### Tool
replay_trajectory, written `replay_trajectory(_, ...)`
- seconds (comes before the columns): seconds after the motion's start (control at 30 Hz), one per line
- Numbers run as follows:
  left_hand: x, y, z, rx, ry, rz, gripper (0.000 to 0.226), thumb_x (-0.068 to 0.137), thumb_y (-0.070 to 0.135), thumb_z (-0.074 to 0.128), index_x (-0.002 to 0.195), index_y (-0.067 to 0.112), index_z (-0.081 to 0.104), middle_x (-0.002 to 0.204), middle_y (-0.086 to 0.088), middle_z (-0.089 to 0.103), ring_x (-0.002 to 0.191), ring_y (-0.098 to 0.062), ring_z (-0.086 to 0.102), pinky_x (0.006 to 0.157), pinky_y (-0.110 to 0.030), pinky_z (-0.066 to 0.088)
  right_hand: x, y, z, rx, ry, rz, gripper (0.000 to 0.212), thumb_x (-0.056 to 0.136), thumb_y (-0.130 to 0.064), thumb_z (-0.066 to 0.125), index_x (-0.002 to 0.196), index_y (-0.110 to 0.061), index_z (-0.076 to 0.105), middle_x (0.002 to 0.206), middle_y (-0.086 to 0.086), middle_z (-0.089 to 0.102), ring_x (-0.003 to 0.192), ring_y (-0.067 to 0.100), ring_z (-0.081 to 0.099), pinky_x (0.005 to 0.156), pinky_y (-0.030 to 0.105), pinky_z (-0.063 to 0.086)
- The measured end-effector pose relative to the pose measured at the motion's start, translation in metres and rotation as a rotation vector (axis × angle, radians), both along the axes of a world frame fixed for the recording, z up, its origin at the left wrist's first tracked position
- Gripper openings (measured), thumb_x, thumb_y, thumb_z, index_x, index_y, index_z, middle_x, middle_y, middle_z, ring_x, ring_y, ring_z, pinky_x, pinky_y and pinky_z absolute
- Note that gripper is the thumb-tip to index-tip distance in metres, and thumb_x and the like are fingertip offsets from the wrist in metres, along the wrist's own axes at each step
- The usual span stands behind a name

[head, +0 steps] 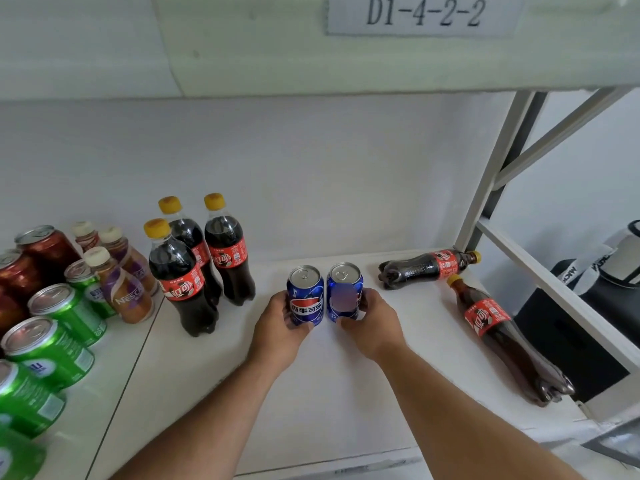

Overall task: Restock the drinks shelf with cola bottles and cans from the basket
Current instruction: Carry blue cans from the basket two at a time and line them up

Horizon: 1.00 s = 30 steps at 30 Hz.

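Observation:
Two blue cola cans stand upright side by side in the middle of the white shelf (311, 393). My left hand (280, 327) grips the left blue can (305, 294). My right hand (375, 323) grips the right blue can (344, 292). Three upright cola bottles with yellow caps (194, 268) stand to the left of the cans. Another cola bottle (429, 268) lies on its side at the back right. One more fallen cola bottle (502, 337) lies along the shelf's right edge.
Green cans (52, 344), red cans (31, 265) and small coffee bottles (119, 282) fill the shelf section to the left. A label reading D1-4-2-2 (424, 12) hangs on the shelf above. The shelf's metal frame (491, 174) rises at the right, with black bags (595, 289) beyond it.

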<state>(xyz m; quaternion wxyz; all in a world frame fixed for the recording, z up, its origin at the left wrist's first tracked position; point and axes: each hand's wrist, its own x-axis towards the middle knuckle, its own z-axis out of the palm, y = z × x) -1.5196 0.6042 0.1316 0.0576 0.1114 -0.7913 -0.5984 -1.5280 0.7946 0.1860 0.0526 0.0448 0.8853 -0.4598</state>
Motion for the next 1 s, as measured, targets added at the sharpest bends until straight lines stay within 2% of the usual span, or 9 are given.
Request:
replay_trajectory(0.07, -0.013, -0.001, 0.001, -0.001, 0.001, 0.005, 0.064, 0.080, -0.003, 0.083, 0.131, 0.024, 0.055, 0.116, 0.014, 0.071, 0.099, 0.008, 0.069, 0.090, -0.021, 0.054, -0.014, -0.002, 0.001, 0.010, -0.003, 0.004, 0.048, 0.088, -0.020, 0.077, 0.132, -0.019, 0.058, 0.118, -0.002, 0.069, 0.096, 0.013, 0.057, 0.083, 0.025, 0.044)
replay_trajectory(0.23, -0.044, -0.002, 0.004, -0.020, 0.003, 0.008, 0.064, 0.081, 0.001, 0.084, 0.134, 0.022, 0.055, 0.112, 0.017, 0.069, 0.102, 0.001, 0.069, 0.096, -0.029, 0.056, -0.043, -0.008, 0.005, 0.028, -0.010, 0.015, 0.045, 0.087, -0.021, 0.077, 0.128, -0.018, 0.059, 0.101, -0.009, 0.060, 0.094, 0.015, 0.058, 0.081, 0.027, 0.045)
replay_trajectory(0.43, -0.060, -0.008, 0.004, -0.046, -0.050, 0.008, 0.059, 0.071, 0.022, 0.086, 0.119, 0.038, 0.056, 0.112, 0.016, 0.074, 0.105, -0.008, 0.074, 0.101, -0.044, 0.058, -0.065, -0.013, 0.007, 0.054, -0.008, 0.024, 0.037, 0.082, -0.026, 0.077, 0.115, -0.021, 0.062, 0.099, -0.006, 0.070, 0.089, 0.019, 0.065, 0.073, 0.028, 0.048)
replay_trajectory(0.5, -0.058, -0.009, 0.004, -0.084, -0.079, 0.011, 0.057, 0.068, 0.025, 0.083, 0.115, 0.042, 0.055, 0.114, 0.018, 0.072, 0.111, -0.011, 0.072, 0.103, -0.039, 0.056, -0.066, -0.013, 0.006, 0.070, -0.004, 0.032, 0.033, 0.080, -0.027, 0.076, 0.109, -0.019, 0.063, 0.095, -0.005, 0.072, 0.086, 0.021, 0.066, 0.069, 0.030, 0.050)
replay_trajectory(0.57, -0.054, -0.007, 0.006, -0.145, -0.111, 0.012, 0.063, 0.074, 0.018, 0.083, 0.126, 0.038, 0.054, 0.120, 0.017, 0.066, 0.122, -0.015, 0.065, 0.101, -0.030, 0.049, -0.064, -0.011, 0.004, 0.082, -0.015, 0.033, 0.033, 0.080, -0.027, 0.075, 0.109, -0.016, 0.063, 0.091, -0.004, 0.071, 0.086, 0.023, 0.067, 0.071, 0.033, 0.053)
replay_trajectory(0.67, -0.041, -0.005, 0.014, -0.220, -0.158, 0.020, 0.083, 0.081, 0.022, 0.084, 0.152, 0.020, 0.041, 0.144, 0.004, 0.055, 0.136, -0.020, 0.054, 0.110, -0.034, 0.045, -0.053, -0.005, 0.003, 0.070, -0.075, 0.020, 0.060, 0.086, -0.023, 0.077, 0.139, -0.012, 0.053, 0.122, 0.002, 0.068, 0.114, 0.027, 0.064, 0.089, 0.034, 0.052)
replay_trajectory(0.73, -0.024, -0.004, 0.021, -0.245, -0.191, 0.031, 0.091, 0.083, 0.030, 0.083, 0.158, 0.019, 0.033, 0.158, -0.004, 0.046, 0.144, -0.022, 0.048, 0.117, -0.040, 0.042, -0.040, -0.001, 0.003, 0.092, -0.091, 0.022, 0.077, 0.089, -0.028, 0.077, 0.154, -0.012, 0.041, 0.147, 0.008, 0.058, 0.132, 0.027, 0.057, 0.103, 0.035, 0.050)
replay_trajectory(0.87, 0.022, -0.003, 0.048, -0.360, -0.218, -0.010, 0.084, 0.092, 0.037, 0.073, 0.162, 0.021, 0.029, 0.164, -0.003, 0.039, 0.148, -0.020, 0.042, 0.116, -0.030, 0.034, 0.002, -0.001, 0.009, 0.182, -0.120, 0.088, 0.074, 0.094, -0.045, 0.068, 0.156, -0.018, 0.039, 0.154, 0.003, 0.052, 0.135, 0.025, 0.055, 0.106, 0.037, 0.051)
replay_trajectory(1.0, 0.067, -0.010, 0.072, -0.472, -0.288, -0.084, 0.080, 0.095, 0.042, 0.069, 0.162, 0.024, 0.029, 0.166, -0.001, 0.034, 0.148, -0.021, 0.040, 0.118, -0.033, 0.036, 0.049, -0.009, 0.023, 0.318, -0.136, 0.207, 0.075, 0.094, -0.058, 0.061, 0.156, -0.022, 0.041, 0.150, 0.002, 0.057, 0.134, 0.026, 0.056, 0.107, 0.037, 0.050)
